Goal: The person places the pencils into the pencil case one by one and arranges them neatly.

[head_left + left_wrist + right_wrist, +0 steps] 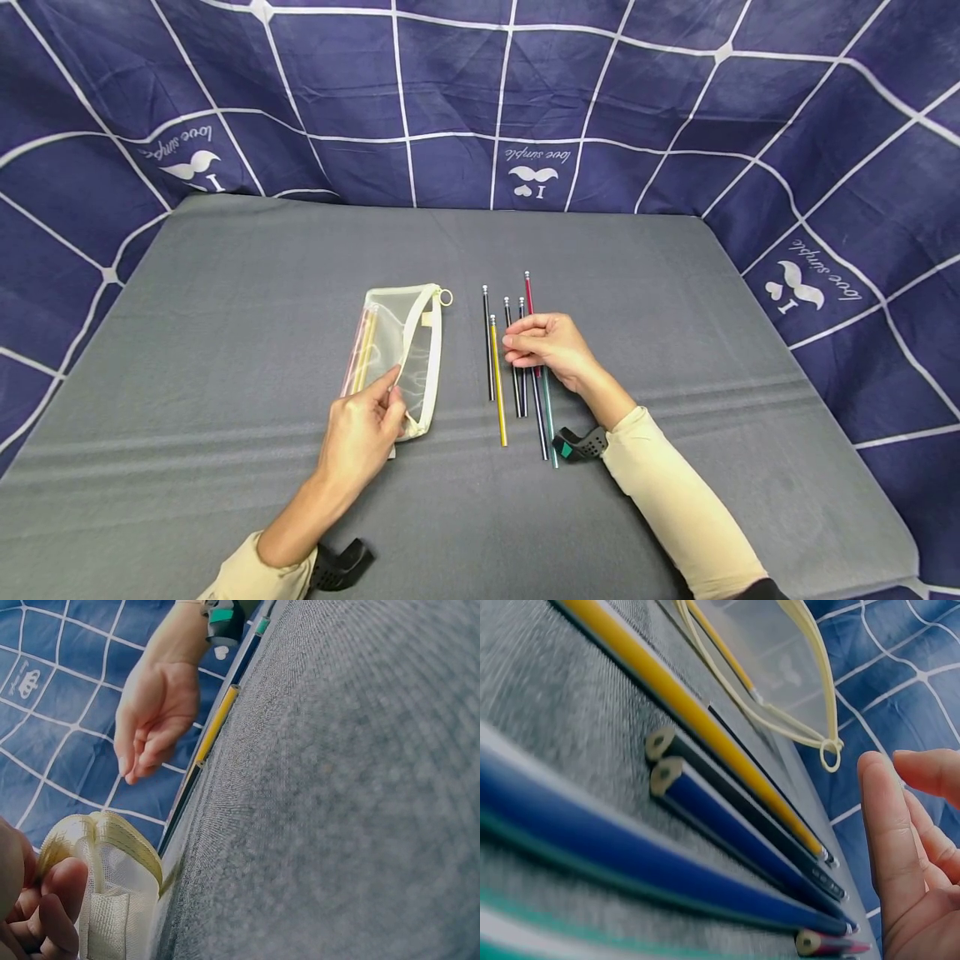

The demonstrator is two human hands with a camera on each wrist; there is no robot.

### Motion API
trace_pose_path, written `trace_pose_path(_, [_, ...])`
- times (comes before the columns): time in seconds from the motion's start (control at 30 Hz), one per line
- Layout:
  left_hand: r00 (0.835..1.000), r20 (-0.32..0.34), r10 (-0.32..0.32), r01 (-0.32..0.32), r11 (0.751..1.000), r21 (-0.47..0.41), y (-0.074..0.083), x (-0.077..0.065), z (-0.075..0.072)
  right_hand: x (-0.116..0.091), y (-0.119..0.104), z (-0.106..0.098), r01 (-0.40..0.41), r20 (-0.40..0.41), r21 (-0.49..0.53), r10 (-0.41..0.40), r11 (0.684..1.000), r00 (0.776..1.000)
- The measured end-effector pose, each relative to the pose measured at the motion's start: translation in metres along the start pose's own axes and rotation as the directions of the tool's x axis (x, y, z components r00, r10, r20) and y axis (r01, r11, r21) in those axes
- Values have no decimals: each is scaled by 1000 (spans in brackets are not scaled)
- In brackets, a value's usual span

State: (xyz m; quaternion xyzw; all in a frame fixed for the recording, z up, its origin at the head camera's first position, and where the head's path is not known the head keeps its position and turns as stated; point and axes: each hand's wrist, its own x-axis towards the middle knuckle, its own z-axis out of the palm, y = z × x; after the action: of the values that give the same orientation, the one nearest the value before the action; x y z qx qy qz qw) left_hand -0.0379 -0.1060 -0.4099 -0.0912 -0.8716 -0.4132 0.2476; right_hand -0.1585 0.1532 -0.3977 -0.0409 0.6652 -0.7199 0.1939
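Observation:
My left hand (pixel 363 429) grips the zip edge of a see-through mesh pencil pouch (pixel 425 400) with a cream border, its mouth parted. Inside the pouch, a few pencils (pixel 366 346) in pink and yellow lie along the left side. My right hand (pixel 557 346) hovers over the loose pencils, thumb and fingers loosely bent with nothing between them. In the right wrist view, a gap shows between thumb and forefinger. Below that hand are a yellow pencil (pixel 498 392), a red pencil (pixel 528 287), a green pencil (pixel 550 417) and several dark ones (pixel 487 350).
A grey cloth-covered table (pixel 225 333) lies under everything. Behind and at both sides hangs a blue curtain (pixel 450 83) with white grid lines. Each wrist wears a black camera band, such as the one on the right (pixel 581 444).

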Motion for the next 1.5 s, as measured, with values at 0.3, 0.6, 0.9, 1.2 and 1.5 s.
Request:
trace_pose_path(0.3, [1000,9,-15,15,1000,0,0,0,1,-8,0,-15,6,-25,-18,-7,1000,1000])
trace_pose_path(0.6, [1000,8,-18,18,1000,-3,0,0,0,-12,4,-30,-3,-54,-26,1,1000,999])
trace_pose_path(0.9, [1000,4,-12,12,1000,4,1,0,0,-20,7,-40,-22,-72,-36,20,999,997])
trace_pose_path(1.2, [1000,1,-11,11,1000,5,1,1,0,-23,10,-51,-88,-85,-158,76,983,994])
trace_pose_path(1.5, [1000,3,-14,14,1000,-3,1,0,0,-27,12,-55,-194,-72,-300,180,934,981])
